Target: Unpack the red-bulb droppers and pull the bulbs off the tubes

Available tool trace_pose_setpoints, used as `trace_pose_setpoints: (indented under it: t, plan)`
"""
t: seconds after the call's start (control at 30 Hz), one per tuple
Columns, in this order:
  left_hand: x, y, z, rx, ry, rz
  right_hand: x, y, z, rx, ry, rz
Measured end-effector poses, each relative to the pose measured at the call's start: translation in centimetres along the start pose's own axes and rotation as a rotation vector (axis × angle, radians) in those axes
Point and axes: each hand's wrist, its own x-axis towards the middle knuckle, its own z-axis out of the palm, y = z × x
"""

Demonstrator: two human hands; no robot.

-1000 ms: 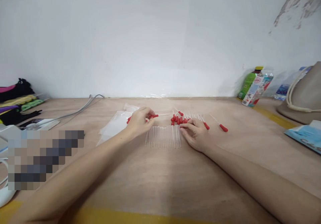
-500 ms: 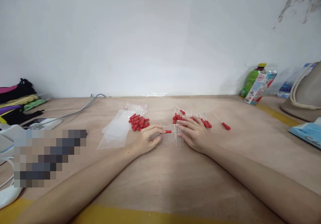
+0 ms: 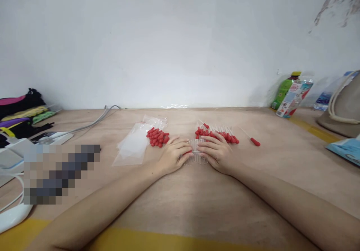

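Centrally, the left hand (image 3: 174,155) is pinching a dropper bulb (image 3: 189,152), the right hand (image 3: 218,154) a clear tube (image 3: 195,152); skewed pushing could be risking breakage.

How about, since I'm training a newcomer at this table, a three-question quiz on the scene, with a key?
1. What colour is the piece pinched in the left hand?
2. True or false: the pile of red bulbs lies nearer the right hand than the left.
3. Which lie closest to that pile: (a) the green bottle, (b) the flat clear bags, (c) the grey cable?

Key: 1. Red. 2. False. 3. b.
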Motion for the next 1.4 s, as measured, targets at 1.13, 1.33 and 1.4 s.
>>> trace_pose_setpoints:
  t: [1.13,1.33,1.4]
  plan:
    - [-0.8,-2.3,-2.6,0.000,0.162,-0.219,-0.8,1.3,-0.8,-0.061,0.058,0.271]
    - [0.4,-5.6,-4.6,0.026,0.299,-0.490,0.6,0.0,0.2,0.059,0.116,0.339]
    - [0.3,-7.2,-5.3,0.013,0.303,-0.578,0.9,-0.2,0.4,0.045,0.140,0.315]
